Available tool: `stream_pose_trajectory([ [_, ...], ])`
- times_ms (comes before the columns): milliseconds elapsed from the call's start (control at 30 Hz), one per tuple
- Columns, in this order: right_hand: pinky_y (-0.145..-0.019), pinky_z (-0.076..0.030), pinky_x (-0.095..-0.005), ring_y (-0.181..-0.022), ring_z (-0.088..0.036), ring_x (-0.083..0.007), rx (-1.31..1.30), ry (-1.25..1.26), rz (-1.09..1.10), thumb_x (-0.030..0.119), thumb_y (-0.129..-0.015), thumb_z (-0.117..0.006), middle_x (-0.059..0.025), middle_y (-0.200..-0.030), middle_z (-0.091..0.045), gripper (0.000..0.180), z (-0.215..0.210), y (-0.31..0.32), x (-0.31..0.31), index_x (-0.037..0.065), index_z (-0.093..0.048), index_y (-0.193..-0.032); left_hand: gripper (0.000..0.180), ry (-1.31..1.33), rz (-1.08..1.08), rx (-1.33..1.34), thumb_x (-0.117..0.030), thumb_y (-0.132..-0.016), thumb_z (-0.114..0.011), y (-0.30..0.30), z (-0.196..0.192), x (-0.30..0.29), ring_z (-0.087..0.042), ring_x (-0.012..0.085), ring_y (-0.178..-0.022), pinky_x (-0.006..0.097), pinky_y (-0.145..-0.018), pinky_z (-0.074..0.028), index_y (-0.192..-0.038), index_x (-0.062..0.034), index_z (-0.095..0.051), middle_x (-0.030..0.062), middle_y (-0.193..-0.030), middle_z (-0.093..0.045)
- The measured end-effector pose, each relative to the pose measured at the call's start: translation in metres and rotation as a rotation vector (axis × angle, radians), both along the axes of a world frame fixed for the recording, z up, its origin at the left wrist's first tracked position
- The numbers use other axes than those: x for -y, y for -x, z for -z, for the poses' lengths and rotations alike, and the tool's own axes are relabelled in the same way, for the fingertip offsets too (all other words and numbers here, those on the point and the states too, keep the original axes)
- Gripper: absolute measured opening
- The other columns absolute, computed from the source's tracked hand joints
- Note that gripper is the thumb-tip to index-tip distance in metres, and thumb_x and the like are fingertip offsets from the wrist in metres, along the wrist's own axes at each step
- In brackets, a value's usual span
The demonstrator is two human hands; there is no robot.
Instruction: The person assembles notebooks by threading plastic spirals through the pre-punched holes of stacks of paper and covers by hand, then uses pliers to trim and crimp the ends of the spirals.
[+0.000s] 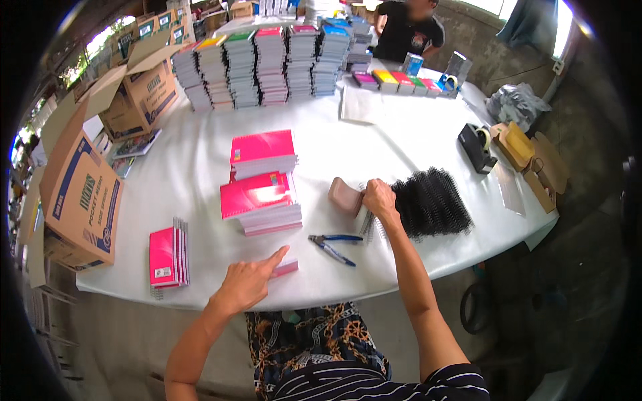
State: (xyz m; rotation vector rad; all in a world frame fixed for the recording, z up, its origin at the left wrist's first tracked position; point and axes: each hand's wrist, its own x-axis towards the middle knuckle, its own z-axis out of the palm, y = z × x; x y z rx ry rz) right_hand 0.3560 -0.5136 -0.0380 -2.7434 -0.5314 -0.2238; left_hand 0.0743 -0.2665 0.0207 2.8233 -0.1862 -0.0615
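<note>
Left hand (246, 284), lower centre of the frame: forefinger stretched out, other fingers curled in, tip resting on a thin pink-covered booklet (286, 269) flat on the white table (414, 144). Right hand (378, 199), centre right: fingers bent and pressed together, pinching silver wire spirals (369, 226) at the left edge of a heap of black plastic binding coils (431, 202). Just left of that hand, a small tan pouch (344, 197). Between both hands, blue-handled pliers (332, 246). Above the left hand, two stacks of pink spiral notebooks (261, 200). Lower left, more pink notebooks standing on edge (168, 257). Far left, open brown cardboard boxes (83, 200). Upper centre, tall multicoloured notebook piles (267, 63). Right, a black tape dispenser (476, 146).
</note>
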Motion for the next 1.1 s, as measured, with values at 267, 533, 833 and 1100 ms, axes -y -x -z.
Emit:
stream_pose_trajectory([
  [267,-0.085,-0.051,-0.0500,-0.102,-0.059,-0.0437,-0.146,-0.038,-0.023,0.006,-0.076,-0.055,-0.0279,-0.102,-0.062,0.025,-0.004,-0.006,0.009,-0.008,-0.064,-0.095,0.083,0.024,0.029,-0.003,-0.003,-0.078,-0.055,0.000,0.004,0.001,-0.065,0.0395,-0.077,0.051,-0.069,-0.051,-0.153,-0.0207,-0.023,0.0160,-0.092,-0.069],
  [533,-0.079,-0.047,-0.0513,-0.085,-0.063,-0.0437,-0.006,-0.246,-0.010,0.019,-0.097,-0.040,-0.0283,-0.088,-0.063,0.031,-0.009,-0.007,0.031,-0.005,-0.048,-0.114,0.062,0.006,-0.042,0.003,-0.034,-0.093,-0.057,-0.001,0.001,0.008,-0.065,0.0400,-0.072,0.052,-0.065,-0.051,-0.149,-0.0198,-0.032,0.0161,-0.088,-0.069],
  [833,-0.063,-0.045,-0.0292,-0.070,-0.055,-0.0132,-0.200,-0.523,-0.726,-0.003,-0.084,-0.067,-0.0077,-0.076,-0.061,0.022,-0.074,0.142,-0.027,0.001,-0.069,-0.105,0.053,-0.074,-0.104,0.111,-0.034,-0.096,-0.054,-0.001,0.014,0.003,-0.067,0.0365,-0.078,0.050,-0.066,-0.054,-0.146,-0.0294,-0.038,0.0113,-0.102,-0.070],
  [1100,-0.059,-0.043,-0.0311,-0.062,-0.048,-0.0141,-0.339,-0.542,-0.719,0.003,-0.079,-0.074,-0.0056,-0.075,-0.061,0.023,-0.047,0.154,-0.046,0.006,-0.073,-0.102,0.052,-0.100,-0.085,0.148,-0.038,-0.094,-0.055,-0.007,0.014,0.008,-0.069,0.0311,-0.089,0.044,-0.069,-0.057,-0.144,-0.0292,-0.043,0.0062,-0.117,-0.067],
])
